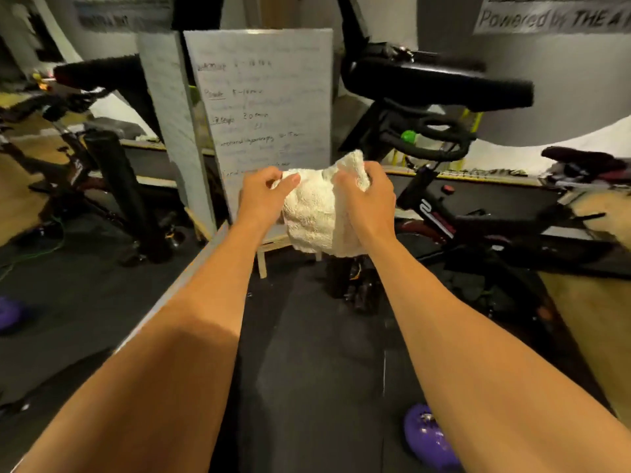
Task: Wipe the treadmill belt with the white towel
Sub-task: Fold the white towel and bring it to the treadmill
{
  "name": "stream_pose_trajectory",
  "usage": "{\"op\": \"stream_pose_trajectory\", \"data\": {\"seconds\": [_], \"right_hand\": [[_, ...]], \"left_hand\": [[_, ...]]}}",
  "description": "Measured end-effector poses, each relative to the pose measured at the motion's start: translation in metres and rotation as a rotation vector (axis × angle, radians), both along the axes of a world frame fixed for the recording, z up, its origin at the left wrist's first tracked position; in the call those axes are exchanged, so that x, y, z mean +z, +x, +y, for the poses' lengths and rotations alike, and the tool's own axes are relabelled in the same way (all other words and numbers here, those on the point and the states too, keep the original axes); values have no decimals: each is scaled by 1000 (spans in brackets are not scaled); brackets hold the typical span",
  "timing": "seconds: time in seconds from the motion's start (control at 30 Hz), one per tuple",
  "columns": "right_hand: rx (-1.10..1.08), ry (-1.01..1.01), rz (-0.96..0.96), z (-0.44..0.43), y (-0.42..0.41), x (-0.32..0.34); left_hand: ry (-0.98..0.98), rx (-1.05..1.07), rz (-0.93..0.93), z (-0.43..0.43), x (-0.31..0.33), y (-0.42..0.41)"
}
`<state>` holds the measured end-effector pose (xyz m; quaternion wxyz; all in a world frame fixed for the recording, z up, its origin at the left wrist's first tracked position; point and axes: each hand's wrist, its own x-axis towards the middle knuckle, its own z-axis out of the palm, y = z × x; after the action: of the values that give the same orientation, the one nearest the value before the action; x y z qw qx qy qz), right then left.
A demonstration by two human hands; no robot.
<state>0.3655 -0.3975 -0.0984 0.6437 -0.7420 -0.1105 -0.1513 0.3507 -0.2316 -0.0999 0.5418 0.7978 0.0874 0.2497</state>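
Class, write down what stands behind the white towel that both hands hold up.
Behind the white towel stands a handwritten whiteboard. The towel, gripped by the left hand and right hand, hides the board's lowest lines and lower corner.

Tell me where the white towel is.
Head view, centre: the white towel is gripped between the left hand and the right hand, in front of the whiteboard.

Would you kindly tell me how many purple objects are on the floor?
2: one purple object at the far left edge, another at bottom right, beside the right forearm. More may hide under the arms.
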Motion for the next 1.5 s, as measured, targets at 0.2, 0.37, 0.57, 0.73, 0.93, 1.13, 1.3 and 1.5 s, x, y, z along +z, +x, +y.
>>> {"op": "stream_pose_trajectory", "data": {"seconds": [0.2, 0.37, 0.57, 0.73, 0.93, 1.13, 1.3, 1.5], "right_hand": [[-266, 48, 51, -162, 20, 15], [-502, -7, 27, -280, 45, 14], [-740, -27, 21, -404, 63, 15], [-916, -5, 30, -505, 70, 16], [-1032, 6, 4, -643, 90, -3], [-1039, -45, 48, -800, 115, -6], [-1023, -41, 63, -911, 143, -1], [-1085, 7, 72, -1026, 196, -11]], "left_hand": [[21, -228, -49, -177, 13, 63], [-15, -404, -58, -303, 12, 116], [-3, -637, -90, -453, 14, 167], [8, -770, -86, -575, 10, 194], [97, -860, -105, -719, -1, 218], [91, -873, -118, -874, -5, 245], [75, -855, -80, -983, -3, 273], [75, -916, -29, -1103, -8, 329]]}}
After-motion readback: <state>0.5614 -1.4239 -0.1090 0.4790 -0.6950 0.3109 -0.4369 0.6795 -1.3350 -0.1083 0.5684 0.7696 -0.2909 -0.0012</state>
